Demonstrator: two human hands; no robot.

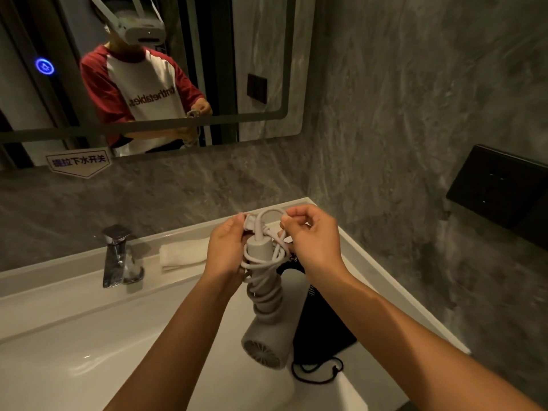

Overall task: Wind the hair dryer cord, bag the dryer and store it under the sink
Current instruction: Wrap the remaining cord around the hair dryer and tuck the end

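Note:
A grey hair dryer [264, 342] hangs head-down over the white counter, handle upward. Its white cord [267, 295] is coiled several times around the handle. My left hand [225, 250] grips the top of the handle and the plug end. My right hand [311, 232] pinches a loop of the cord above the handle end. A black drawstring bag [323, 321] lies flat on the counter just right of the dryer, its cord [320, 372] trailing toward me.
A chrome faucet [118, 256] stands at the left behind the white sink basin [59, 351]. A folded white towel [184, 253] lies behind my left hand. A mirror [207, 54] and grey stone walls enclose the corner; a black wall panel [501, 191] is at right.

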